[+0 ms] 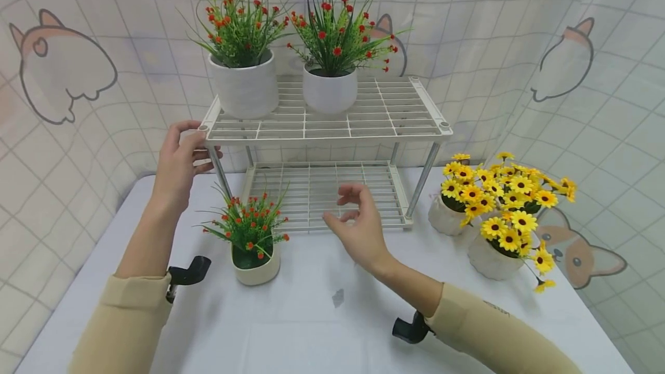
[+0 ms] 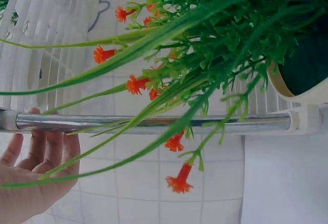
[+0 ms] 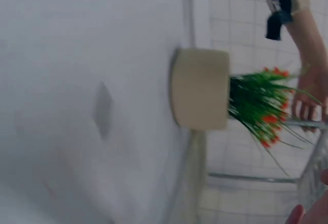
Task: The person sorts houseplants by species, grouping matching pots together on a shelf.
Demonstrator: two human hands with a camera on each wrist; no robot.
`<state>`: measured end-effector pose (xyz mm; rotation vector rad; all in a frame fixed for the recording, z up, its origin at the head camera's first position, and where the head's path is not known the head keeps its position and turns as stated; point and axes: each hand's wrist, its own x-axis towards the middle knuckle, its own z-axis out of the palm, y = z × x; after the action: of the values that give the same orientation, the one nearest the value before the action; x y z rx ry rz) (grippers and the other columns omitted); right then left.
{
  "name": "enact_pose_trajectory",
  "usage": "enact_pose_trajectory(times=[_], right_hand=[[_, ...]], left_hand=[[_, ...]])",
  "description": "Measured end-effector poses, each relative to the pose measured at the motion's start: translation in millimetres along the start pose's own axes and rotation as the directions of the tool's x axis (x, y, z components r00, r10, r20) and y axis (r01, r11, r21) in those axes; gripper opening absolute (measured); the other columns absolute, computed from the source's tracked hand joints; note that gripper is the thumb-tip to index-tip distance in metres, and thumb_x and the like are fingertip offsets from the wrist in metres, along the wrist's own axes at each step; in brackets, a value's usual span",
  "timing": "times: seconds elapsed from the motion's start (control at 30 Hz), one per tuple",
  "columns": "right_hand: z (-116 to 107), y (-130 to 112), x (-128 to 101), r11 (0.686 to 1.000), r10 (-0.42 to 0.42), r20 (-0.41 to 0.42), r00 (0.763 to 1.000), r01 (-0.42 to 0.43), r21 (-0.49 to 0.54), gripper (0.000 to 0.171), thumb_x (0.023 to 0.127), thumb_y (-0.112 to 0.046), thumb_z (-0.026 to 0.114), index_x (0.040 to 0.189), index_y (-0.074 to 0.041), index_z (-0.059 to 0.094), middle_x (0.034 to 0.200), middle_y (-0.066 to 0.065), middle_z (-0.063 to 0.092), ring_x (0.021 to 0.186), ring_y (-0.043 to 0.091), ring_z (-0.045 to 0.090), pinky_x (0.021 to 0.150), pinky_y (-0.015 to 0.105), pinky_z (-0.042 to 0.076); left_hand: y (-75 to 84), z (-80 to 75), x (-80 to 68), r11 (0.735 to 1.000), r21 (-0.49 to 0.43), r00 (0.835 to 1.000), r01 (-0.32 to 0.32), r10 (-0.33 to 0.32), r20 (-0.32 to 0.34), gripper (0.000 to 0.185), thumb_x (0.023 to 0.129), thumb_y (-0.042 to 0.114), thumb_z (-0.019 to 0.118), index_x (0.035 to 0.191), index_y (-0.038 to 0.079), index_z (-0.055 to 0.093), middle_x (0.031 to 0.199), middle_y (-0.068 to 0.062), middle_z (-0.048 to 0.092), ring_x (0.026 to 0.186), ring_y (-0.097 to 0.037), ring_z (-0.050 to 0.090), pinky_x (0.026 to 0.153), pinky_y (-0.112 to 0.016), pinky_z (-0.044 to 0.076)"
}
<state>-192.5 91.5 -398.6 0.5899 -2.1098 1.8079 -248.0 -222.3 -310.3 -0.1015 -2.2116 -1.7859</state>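
My left hand (image 1: 191, 143) grips the front left corner of a white two-tier wire rack (image 1: 332, 128), fingers curled round its metal leg (image 2: 154, 123). The left wrist view shows that hand (image 2: 38, 162) behind the leg. My right hand (image 1: 349, 206) hovers in front of the rack's lower shelf with loosely curled fingers, holding nothing. Between my arms, a small cream pot of red flowers (image 1: 254, 261) stands on the table; it also shows as the cream pot (image 3: 201, 88) in the right wrist view. Two white pots of red flowers (image 1: 244, 82) (image 1: 329, 88) stand on the top shelf.
Two pots of yellow sunflowers (image 1: 457, 204) (image 1: 501, 250) stand on the white table (image 1: 332, 316) to the right of the rack. A curtain with cat drawings (image 1: 62, 74) hangs close behind and around the table. The lower shelf (image 1: 322, 189) holds nothing.
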Motion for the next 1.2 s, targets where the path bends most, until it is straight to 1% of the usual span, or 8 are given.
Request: enact_pose_trajectory(times=[0.13, 0.23, 0.4, 0.57, 0.7, 0.9, 1.03, 1.2], right_hand=[[16, 16, -15, 0.981, 0.194, 0.076, 0.978, -0.195, 0.011, 0.051, 0.089, -0.001, 0.076, 0.132, -0.003, 0.047, 0.128, 0.012, 0.051, 0.113, 0.031, 0.054, 0.077, 0.024, 0.048], [26, 27, -24, 0.959, 0.282, 0.123, 0.951, -0.282, -0.02, 0.055, 0.089, -0.005, 0.077, 0.134, -0.002, 0.046, 0.13, 0.015, 0.051, 0.113, 0.029, 0.054, 0.078, 0.026, 0.049], [44, 39, -33, 0.927, 0.374, 0.203, 0.905, -0.373, -0.047, 0.072, 0.084, -0.011, 0.085, 0.141, 0.0, 0.042, 0.134, 0.021, 0.05, 0.119, 0.034, 0.051, 0.09, 0.037, 0.048], [67, 45, -39, 0.899, 0.433, 0.254, 0.865, -0.435, -0.053, 0.083, 0.079, -0.013, 0.09, 0.144, -0.001, 0.039, 0.136, 0.02, 0.048, 0.124, 0.035, 0.048, 0.093, 0.042, 0.049], [86, 46, -42, 0.894, 0.441, 0.252, 0.861, -0.446, -0.04, 0.081, 0.076, -0.011, 0.092, 0.14, -0.002, 0.043, 0.133, 0.018, 0.049, 0.122, 0.035, 0.048, 0.096, 0.046, 0.047], [106, 48, -42, 0.878, 0.478, 0.232, 0.847, -0.468, -0.098, 0.083, 0.076, -0.027, 0.094, 0.138, -0.002, 0.045, 0.127, 0.009, 0.053, 0.118, 0.029, 0.052, 0.097, 0.041, 0.046], [110, 51, -42, 0.874, 0.485, 0.183, 0.855, -0.471, -0.116, 0.081, 0.077, -0.03, 0.093, 0.137, -0.002, 0.047, 0.124, 0.009, 0.055, 0.117, 0.028, 0.054, 0.097, 0.041, 0.047], [108, 53, -46, 0.886, 0.461, 0.135, 0.877, -0.446, -0.13, 0.082, 0.076, -0.032, 0.093, 0.138, 0.0, 0.048, 0.125, 0.013, 0.056, 0.115, 0.028, 0.055, 0.095, 0.04, 0.047]], left_hand=[[1.1, -1.0, -0.1, 1.0, -0.02, 1.0, -0.006, 0.006, 0.004, 0.035, 0.11, 0.034, 0.042, 0.141, 0.019, 0.042, 0.114, -0.008, 0.063, 0.101, -0.019, 0.065, 0.09, -0.036, 0.049], [1.6, -0.6, -0.3, 0.999, -0.05, 1.0, -0.011, 0.012, 0.014, 0.033, 0.11, 0.033, 0.044, 0.139, 0.019, 0.043, 0.115, -0.01, 0.063, 0.099, -0.02, 0.066, 0.088, -0.033, 0.049], [1.2, -1.0, 1.1, 0.997, -0.075, 0.999, -0.023, 0.026, 0.034, 0.032, 0.109, 0.032, 0.045, 0.138, 0.018, 0.043, 0.113, -0.007, 0.064, 0.098, -0.019, 0.066, 0.087, -0.031, 0.05], [1.2, -3.6, 1.7, 0.999, -0.037, 0.999, -0.032, 0.033, 0.034, 0.032, 0.11, 0.032, 0.043, 0.139, 0.018, 0.043, 0.114, -0.003, 0.063, 0.097, -0.017, 0.066, 0.085, -0.029, 0.051], [0.6, -4.6, 1.7, 0.999, -0.042, 0.999, -0.026, 0.027, 0.036, 0.031, 0.11, 0.032, 0.044, 0.138, 0.018, 0.043, 0.112, -0.006, 0.064, 0.097, -0.017, 0.067, 0.085, -0.028, 0.052], [-1.1, -4.3, 2.8, 0.997, -0.067, 0.999, -0.03, 0.032, 0.036, 0.029, 0.11, 0.031, 0.045, 0.137, 0.019, 0.044, 0.108, -0.006, 0.066, 0.096, -0.019, 0.067, 0.084, -0.028, 0.052], [-1.7, -3.6, 3.6, 0.994, -0.102, 0.999, -0.026, 0.03, 0.041, 0.029, 0.11, 0.03, 0.046, 0.136, 0.019, 0.045, 0.106, -0.007, 0.067, 0.095, -0.019, 0.067, 0.083, -0.028, 0.052], [-1.3, -4.2, 3.0, 0.988, -0.15, 0.999, -0.021, 0.027, 0.038, 0.028, 0.109, 0.029, 0.048, 0.134, 0.018, 0.046, 0.104, -0.007, 0.069, 0.093, -0.019, 0.068, 0.08, -0.026, 0.053]])
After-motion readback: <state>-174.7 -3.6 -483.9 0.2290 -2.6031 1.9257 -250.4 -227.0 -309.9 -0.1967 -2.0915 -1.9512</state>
